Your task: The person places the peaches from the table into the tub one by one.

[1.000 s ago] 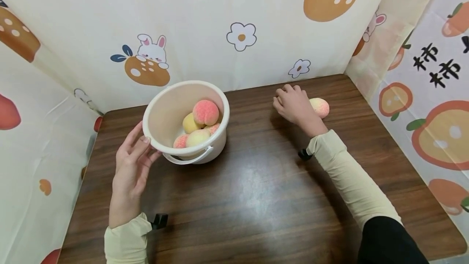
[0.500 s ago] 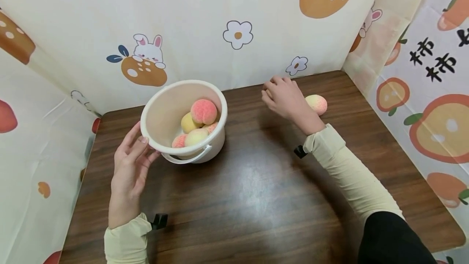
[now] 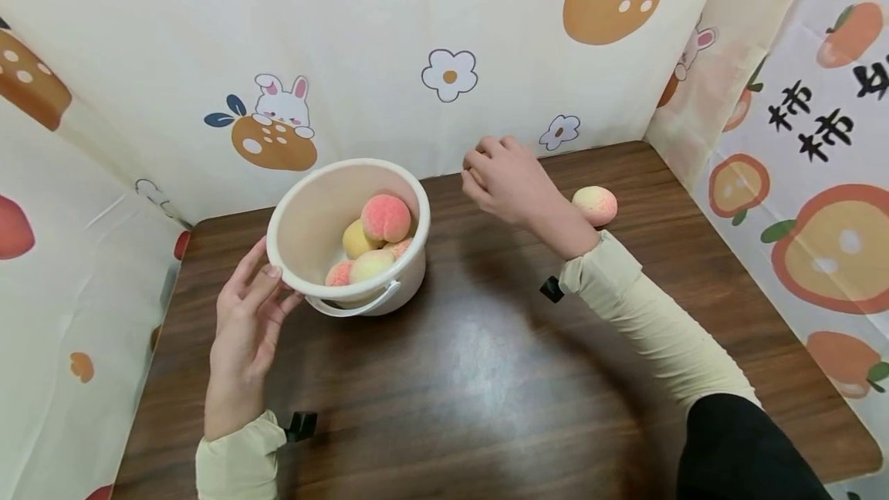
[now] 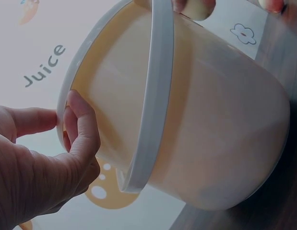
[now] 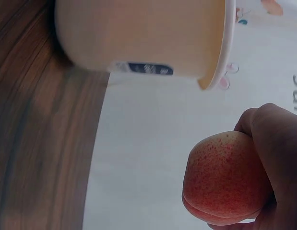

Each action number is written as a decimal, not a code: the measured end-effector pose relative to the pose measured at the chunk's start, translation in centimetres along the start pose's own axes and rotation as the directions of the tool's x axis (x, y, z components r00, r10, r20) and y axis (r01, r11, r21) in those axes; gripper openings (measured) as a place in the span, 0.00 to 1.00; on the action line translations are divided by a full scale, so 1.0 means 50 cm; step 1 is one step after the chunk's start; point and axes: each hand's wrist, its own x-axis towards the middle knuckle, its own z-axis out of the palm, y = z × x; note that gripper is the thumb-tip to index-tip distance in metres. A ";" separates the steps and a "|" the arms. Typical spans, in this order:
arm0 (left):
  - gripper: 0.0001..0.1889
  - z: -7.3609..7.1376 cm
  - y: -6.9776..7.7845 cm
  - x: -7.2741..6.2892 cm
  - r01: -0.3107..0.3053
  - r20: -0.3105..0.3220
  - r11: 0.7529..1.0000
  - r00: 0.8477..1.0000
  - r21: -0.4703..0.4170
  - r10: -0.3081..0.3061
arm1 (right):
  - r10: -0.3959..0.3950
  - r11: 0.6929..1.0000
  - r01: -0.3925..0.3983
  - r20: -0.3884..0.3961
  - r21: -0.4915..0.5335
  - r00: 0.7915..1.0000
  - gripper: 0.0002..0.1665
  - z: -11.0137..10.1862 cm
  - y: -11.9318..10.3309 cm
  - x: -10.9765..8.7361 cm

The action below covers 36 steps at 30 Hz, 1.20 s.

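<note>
A white plastic bucket (image 3: 410, 272) stands on the wooden table, its handle hanging down at the near side. Inside it lie several peaches, with a pink peach (image 3: 386, 217) on top of a yellow peach (image 3: 357, 239). My left hand (image 3: 243, 322) pinches the bucket's rim at its left edge; thumb and fingers grip the lip in the left wrist view. My right hand (image 3: 510, 180) is raised to the right of the bucket, gripping a red-and-cream peach (image 5: 225, 177) that the hand mostly hides in the head view. In the right wrist view, this peach is apart from the bucket.
One pale pink-yellow peach (image 3: 595, 206) lies on the table (image 3: 486, 392) behind and right of my right wrist. A printed cloth (image 3: 375, 37) rises along the table's back edge, and more cloth covers both sides.
My right hand has lifted and moved left toward the bucket with the peach in it. The left hand keeps its hold on the rim, and the bucket stays in place.
</note>
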 end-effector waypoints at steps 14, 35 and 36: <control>0.29 0.002 -0.006 0.005 -0.041 0.036 0.999 0.999 0.007 0.040 | -0.042 0.999 0.042 -0.025 0.026 0.999 0.14 -0.027 -0.059 0.038; 0.28 -0.001 -0.007 0.003 -0.040 0.020 0.999 0.999 -0.010 0.040 | -0.179 0.983 0.179 0.009 -0.046 0.984 0.18 -0.042 -0.138 0.091; 0.28 -0.001 -0.007 0.003 -0.039 0.022 0.999 0.999 -0.015 0.039 | -0.185 0.982 0.185 0.010 -0.046 0.983 0.18 -0.042 -0.142 0.093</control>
